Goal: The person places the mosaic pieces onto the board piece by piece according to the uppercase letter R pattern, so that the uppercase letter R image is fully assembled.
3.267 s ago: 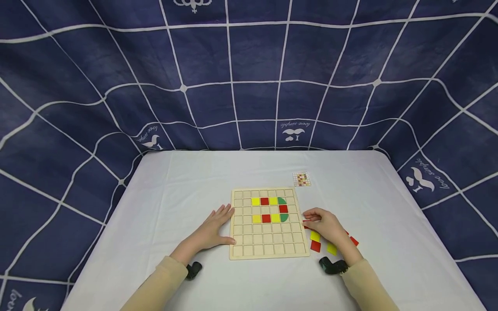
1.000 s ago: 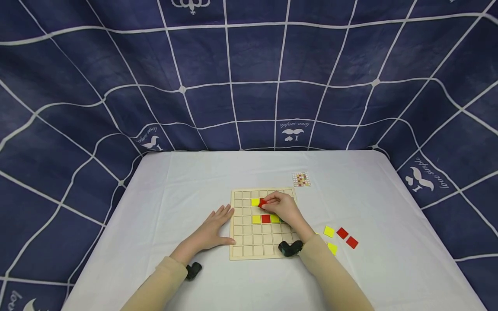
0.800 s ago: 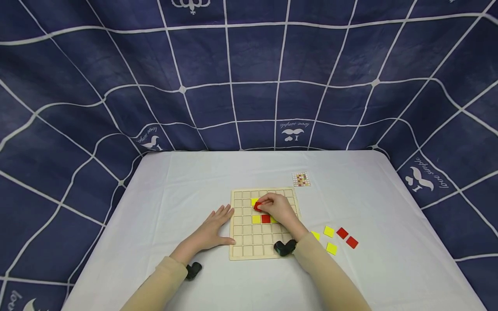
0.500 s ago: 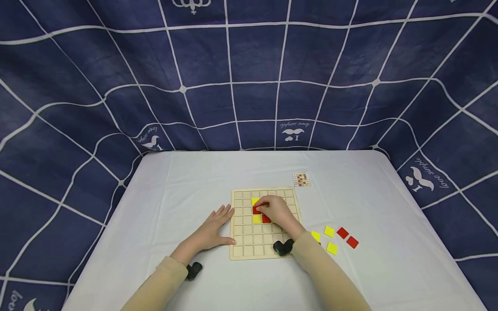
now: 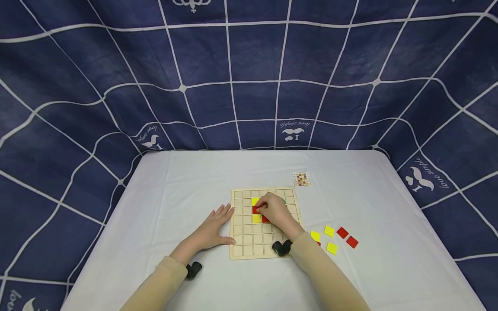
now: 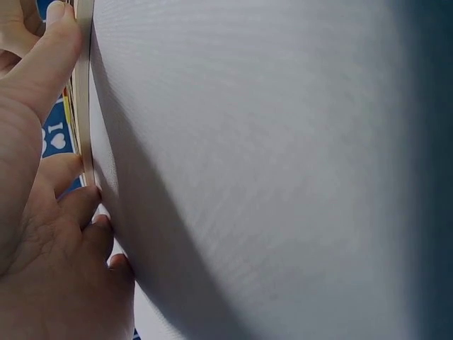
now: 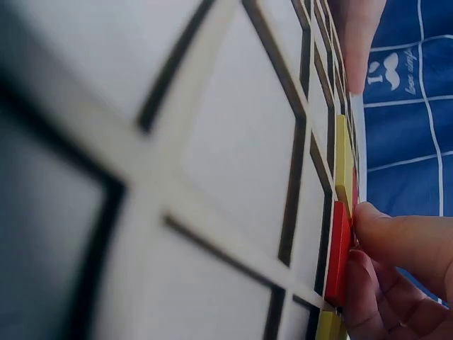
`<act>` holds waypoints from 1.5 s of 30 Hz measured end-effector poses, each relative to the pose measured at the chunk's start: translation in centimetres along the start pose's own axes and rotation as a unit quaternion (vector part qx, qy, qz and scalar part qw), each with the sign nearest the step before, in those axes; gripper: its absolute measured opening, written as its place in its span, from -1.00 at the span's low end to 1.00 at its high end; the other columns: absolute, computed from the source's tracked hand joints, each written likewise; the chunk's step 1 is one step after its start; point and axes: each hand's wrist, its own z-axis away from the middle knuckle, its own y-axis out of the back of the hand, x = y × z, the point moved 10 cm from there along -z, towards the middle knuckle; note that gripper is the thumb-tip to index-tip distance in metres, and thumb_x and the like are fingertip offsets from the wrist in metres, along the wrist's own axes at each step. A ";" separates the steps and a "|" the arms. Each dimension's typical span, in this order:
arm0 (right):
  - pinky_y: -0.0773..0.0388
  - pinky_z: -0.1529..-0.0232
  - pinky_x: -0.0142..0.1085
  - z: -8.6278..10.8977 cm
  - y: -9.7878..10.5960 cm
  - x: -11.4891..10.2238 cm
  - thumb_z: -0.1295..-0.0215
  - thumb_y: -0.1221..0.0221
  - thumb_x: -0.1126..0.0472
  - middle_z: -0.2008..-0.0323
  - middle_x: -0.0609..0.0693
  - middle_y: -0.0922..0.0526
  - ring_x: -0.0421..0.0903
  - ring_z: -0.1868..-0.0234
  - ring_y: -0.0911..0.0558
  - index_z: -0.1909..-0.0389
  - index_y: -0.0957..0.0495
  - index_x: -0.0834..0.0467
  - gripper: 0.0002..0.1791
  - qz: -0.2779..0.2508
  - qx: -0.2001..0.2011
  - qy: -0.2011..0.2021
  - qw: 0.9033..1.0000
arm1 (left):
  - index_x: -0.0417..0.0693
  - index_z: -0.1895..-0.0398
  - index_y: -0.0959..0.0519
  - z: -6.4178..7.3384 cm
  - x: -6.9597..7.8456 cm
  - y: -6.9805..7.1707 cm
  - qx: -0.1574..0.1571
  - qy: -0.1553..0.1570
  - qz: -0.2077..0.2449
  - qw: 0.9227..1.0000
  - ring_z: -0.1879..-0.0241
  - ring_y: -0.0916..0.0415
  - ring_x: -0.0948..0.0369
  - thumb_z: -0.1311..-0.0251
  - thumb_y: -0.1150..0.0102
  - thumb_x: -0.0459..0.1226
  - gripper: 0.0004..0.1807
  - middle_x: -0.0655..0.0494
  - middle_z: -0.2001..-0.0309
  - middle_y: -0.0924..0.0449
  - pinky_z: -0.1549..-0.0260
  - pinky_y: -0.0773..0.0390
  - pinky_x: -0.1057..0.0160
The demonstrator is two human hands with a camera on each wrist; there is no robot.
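Observation:
A wooden grid board (image 5: 243, 250) lies on the white table. My left hand (image 5: 212, 231), fingers spread, rests along its left edge; the left wrist view shows thumb (image 6: 53, 60) and fingertips at the board's side. My right hand (image 5: 275, 211) is over the board, thumb and fingers curled, pinching at a red tile (image 5: 254, 210) in a cell between two yellow tiles, one above (image 5: 255, 201) and one below (image 5: 256, 218). Beside the lower yellow tile sits another red tile (image 5: 266, 219). Most tiles to the right are hidden under the hand; a sliver of a green tile (image 5: 284, 200) shows.
Right of the board lie loose yellow tiles (image 5: 328, 231) and red tiles (image 5: 352, 242), one red tile partly behind the right sleeve. A small printed pattern card (image 5: 301, 179) lies beyond the board's far right corner. A blue checked curtain (image 5: 256, 101) hangs behind the table.
My right hand has come from the loose tiles onto the board with a red tile, then moved left and down with it to the cell between the yellow tiles. My left hand has stayed still.

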 end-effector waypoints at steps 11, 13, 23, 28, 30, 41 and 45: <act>-0.51 0.32 -0.38 2.1 3.3 2.0 -0.25 -0.32 0.21 0.35 -0.06 -0.66 -0.18 0.37 -0.53 0.22 -0.71 0.09 -0.89 -0.083 0.020 -0.044 0.995 | -0.11 -0.54 -0.09 0.1 0.1 0.1 0.004 0.005 -0.003 1.000 -0.59 0.25 -0.04 0.05 -0.46 0.10 0.14 -0.05 -0.59 0.10 -0.54 0.19 -0.12; -0.52 0.33 -0.39 2.7 4.3 2.8 -0.28 -0.29 0.19 0.34 -0.04 -0.69 -0.16 0.37 -0.56 0.18 -0.70 0.10 -0.86 -0.101 0.021 -0.058 0.993 | -0.10 -0.54 -0.09 0.0 0.1 0.1 0.005 0.006 -0.002 1.000 -0.59 0.25 -0.03 0.05 -0.46 0.10 0.14 -0.05 -0.59 0.10 -0.54 0.19 -0.11; -0.52 0.34 -0.41 6.1 9.7 7.5 -0.37 -0.21 0.17 0.26 0.14 -0.71 -0.01 0.32 -0.59 0.04 -0.65 0.22 -0.74 -0.119 0.046 -0.092 0.988 | -0.11 -0.54 -0.09 0.0 0.1 0.1 0.004 0.005 -0.001 1.000 -0.59 0.25 -0.04 0.05 -0.46 0.10 0.14 -0.05 -0.59 0.10 -0.54 0.19 -0.12; -0.58 0.32 -0.33 8.3 11.8 10.1 -0.38 -0.19 0.14 0.19 0.16 -0.70 -0.02 0.29 -0.61 -0.03 -0.62 0.24 -0.68 -0.108 0.056 -0.119 0.985 | -0.10 -0.55 -0.08 0.0 0.0 0.1 0.002 0.005 -0.003 1.000 -0.59 0.26 -0.04 0.04 -0.45 0.10 0.14 -0.04 -0.59 0.11 -0.54 0.19 -0.11; -0.59 0.34 -0.28 9.1 12.5 11.1 -0.38 -0.19 0.12 0.19 0.14 -0.70 -0.04 0.28 -0.62 -0.04 -0.61 0.24 -0.66 -0.098 0.065 -0.130 0.984 | -0.11 -0.55 -0.08 0.0 0.0 0.1 0.002 0.004 -0.003 1.000 -0.59 0.26 -0.04 0.04 -0.45 0.10 0.14 -0.04 -0.59 0.11 -0.54 0.20 -0.12; -0.50 0.35 -0.47 13.3 14.7 16.2 -0.34 -0.24 0.05 0.13 0.13 -0.69 -0.19 0.28 -0.58 -0.11 -0.57 0.25 -0.56 -0.032 0.059 -0.192 0.979 | -0.11 -0.54 -0.08 -0.1 0.0 0.0 0.002 0.002 -0.002 1.000 -0.59 0.25 -0.04 0.04 -0.45 0.10 0.14 -0.05 -0.59 0.10 -0.54 0.20 -0.13; -0.48 0.36 -0.46 14.0 14.4 17.2 -0.26 -0.32 0.11 0.20 0.09 -0.70 -0.18 0.29 -0.57 -0.07 -0.58 0.28 -0.56 -0.002 0.049 -0.196 0.979 | -0.12 -0.54 -0.08 -0.1 0.0 0.1 0.002 0.001 -0.001 1.000 -0.59 0.26 -0.03 0.04 -0.45 0.10 0.14 -0.05 -0.59 0.10 -0.54 0.20 -0.13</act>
